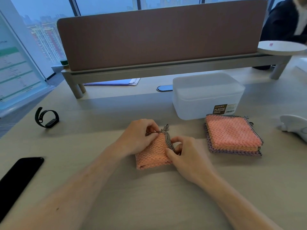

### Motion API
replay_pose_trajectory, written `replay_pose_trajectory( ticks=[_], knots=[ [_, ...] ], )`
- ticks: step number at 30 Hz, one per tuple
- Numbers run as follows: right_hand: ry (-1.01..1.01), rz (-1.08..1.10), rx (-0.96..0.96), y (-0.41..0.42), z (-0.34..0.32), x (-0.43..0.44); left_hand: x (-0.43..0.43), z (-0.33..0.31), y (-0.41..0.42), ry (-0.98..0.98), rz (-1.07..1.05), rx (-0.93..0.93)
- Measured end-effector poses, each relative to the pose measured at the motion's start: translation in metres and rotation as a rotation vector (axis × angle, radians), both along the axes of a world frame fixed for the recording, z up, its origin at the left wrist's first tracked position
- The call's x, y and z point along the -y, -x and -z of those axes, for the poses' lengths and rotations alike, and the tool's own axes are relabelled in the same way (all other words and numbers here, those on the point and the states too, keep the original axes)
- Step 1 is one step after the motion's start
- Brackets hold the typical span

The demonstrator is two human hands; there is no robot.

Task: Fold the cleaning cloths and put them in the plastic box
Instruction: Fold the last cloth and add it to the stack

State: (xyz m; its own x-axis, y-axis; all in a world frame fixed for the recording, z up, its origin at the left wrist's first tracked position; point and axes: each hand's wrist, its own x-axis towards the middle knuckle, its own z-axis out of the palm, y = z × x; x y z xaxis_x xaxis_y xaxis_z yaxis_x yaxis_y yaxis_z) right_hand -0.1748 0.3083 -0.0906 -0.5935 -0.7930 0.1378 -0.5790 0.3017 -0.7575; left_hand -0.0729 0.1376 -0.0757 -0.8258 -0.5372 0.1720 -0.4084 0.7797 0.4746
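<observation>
Pale desk [149,200] by windows [106,4], brown divider [157,37] behind plastic box [199,103], left hand [137,136] and right hand [187,156] fingers [176,139] pinching peach cloth [151,157]

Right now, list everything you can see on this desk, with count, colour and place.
folded cloth: one, pink with black-and-white checked trim, desk centre, under both hands
cloth stack: one, pink on top, orange and purple beneath, right of centre
plastic box: one, translucent white, lid on, behind the stack
wristband: one, black, desk left
phone: one, black, near left edge
divider panel: one, brown, on a raised shelf at the back
papers: a few sheets, bluish white, under the shelf
plate: one, white, shelf's right end
white object: one, right edge, cannot tell what
desk: one, pale wood
left hand: pinches the cloth's trim at its far edge
right hand: pinches the trim on its right side
</observation>
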Motion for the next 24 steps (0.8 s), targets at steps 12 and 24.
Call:
replay_pose_trajectory(
  ticks=[12,24],
  knots=[
    [-0.02,-0.022,-0.064,-0.002,-0.008,-0.004,-0.003,0.0,-0.002,-0.016,-0.011,-0.17],
    [-0.081,-0.157,-0.007,0.007,-0.01,-0.001,0.006,0.0,0.002,-0.087,0.173,0.011]
  ],
)
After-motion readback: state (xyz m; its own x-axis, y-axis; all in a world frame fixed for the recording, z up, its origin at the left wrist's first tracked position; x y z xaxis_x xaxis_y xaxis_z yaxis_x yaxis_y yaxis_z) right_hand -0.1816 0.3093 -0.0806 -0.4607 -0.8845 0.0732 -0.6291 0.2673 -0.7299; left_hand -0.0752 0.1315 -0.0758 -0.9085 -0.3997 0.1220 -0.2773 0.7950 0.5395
